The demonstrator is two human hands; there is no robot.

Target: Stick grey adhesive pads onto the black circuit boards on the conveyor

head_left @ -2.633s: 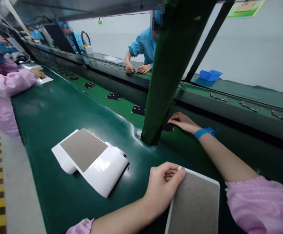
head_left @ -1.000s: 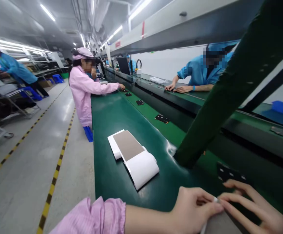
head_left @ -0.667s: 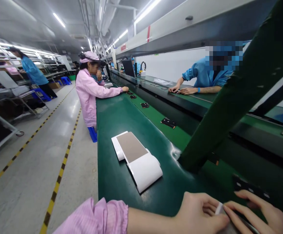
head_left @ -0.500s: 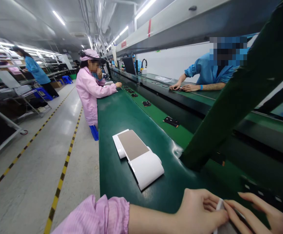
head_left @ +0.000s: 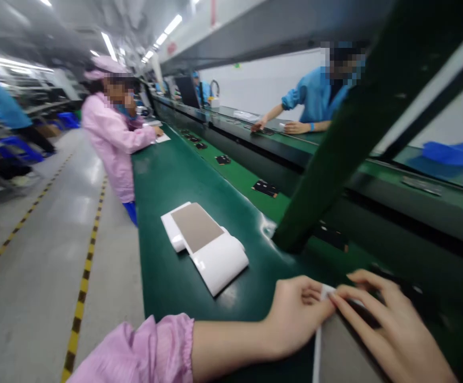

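Note:
At the lower right, my left hand (head_left: 297, 316) and my right hand (head_left: 393, 324) meet at the top corner of a white-edged sheet with a grey-brown face (head_left: 341, 354). My left thumb and fingers are closed on its white edge. Touching the same corner, my right thumb and index finger pinch together, while the other fingers curve over the sheet. What lies between those right fingertips is too small to make out. Left of my hands, a curled white backing sheet (head_left: 221, 263) with a grey-brown panel (head_left: 196, 226) rests on the green bench (head_left: 167, 181).
Several black circuit boards (head_left: 265, 188) lie along the lower green strip beside the bench. A slanted dark green post (head_left: 327, 159) rises close beyond my hands. One co-worker in pink (head_left: 109, 133) sits at the bench's far left; another in blue (head_left: 306, 96) works across the line.
The view has swung right and slightly down, so bench and people appear further left. More of the grey-brown sheet shows beneath my hands. The blue-sleeved co-worker's hands have moved apart.

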